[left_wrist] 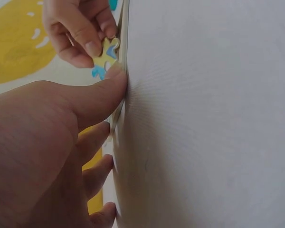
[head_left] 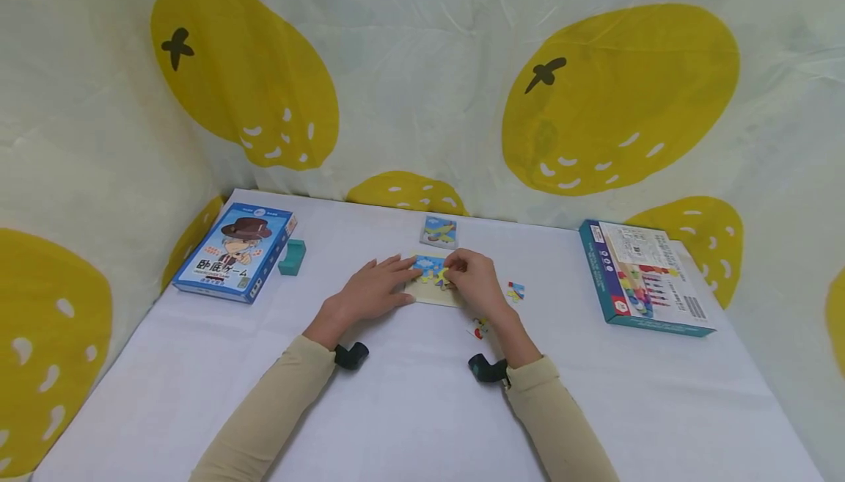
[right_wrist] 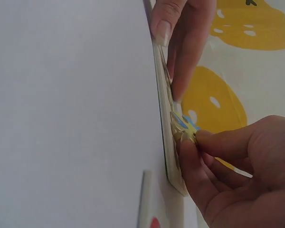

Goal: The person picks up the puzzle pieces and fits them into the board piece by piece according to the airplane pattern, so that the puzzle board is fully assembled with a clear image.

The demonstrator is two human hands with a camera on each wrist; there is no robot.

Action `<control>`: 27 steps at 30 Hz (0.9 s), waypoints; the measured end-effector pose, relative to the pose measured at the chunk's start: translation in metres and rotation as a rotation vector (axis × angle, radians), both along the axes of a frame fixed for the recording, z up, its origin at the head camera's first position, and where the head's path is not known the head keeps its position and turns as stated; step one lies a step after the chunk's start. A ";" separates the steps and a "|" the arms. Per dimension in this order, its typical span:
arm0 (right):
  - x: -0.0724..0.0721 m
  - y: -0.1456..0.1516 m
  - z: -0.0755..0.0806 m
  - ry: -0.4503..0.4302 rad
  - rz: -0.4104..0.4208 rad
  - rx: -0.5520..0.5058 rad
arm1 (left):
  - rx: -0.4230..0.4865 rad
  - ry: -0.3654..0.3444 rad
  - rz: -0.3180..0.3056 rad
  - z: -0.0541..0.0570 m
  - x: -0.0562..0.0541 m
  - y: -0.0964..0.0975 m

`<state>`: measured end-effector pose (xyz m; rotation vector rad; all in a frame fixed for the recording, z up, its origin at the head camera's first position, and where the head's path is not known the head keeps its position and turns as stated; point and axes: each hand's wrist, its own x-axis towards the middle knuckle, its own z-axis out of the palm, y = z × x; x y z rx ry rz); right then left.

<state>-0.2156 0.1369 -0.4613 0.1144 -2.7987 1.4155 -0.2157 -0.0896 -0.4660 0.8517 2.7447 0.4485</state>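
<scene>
The right hand (head_left: pixel 475 282) pinches a yellow-and-blue jigsaw piece (left_wrist: pixel 104 58) over the puzzle board (head_left: pixel 430 294); the left hand (head_left: pixel 371 291), fingers spread, touches its edge. Loose pieces (head_left: pixel 516 291) flank the right wrist.

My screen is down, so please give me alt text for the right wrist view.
The right hand pinches a puzzle piece at a thin board; the left hand touches the board's edge with its thumb. Behind is yellow-patterned cloth.

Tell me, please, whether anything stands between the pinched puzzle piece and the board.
Nothing visible does: the right hand pinches the puzzle piece at the board, while the left hand touches the board's left side, apparently clear.
</scene>
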 end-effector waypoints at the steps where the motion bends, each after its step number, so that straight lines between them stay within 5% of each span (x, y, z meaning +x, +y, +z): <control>1: 0.000 -0.001 0.000 0.000 -0.007 -0.004 | 0.000 0.004 -0.001 0.000 0.000 0.000; 27: -0.007 -0.015 -0.003 -0.033 -0.081 0.124 | 0.010 -0.001 -0.002 0.001 0.001 0.000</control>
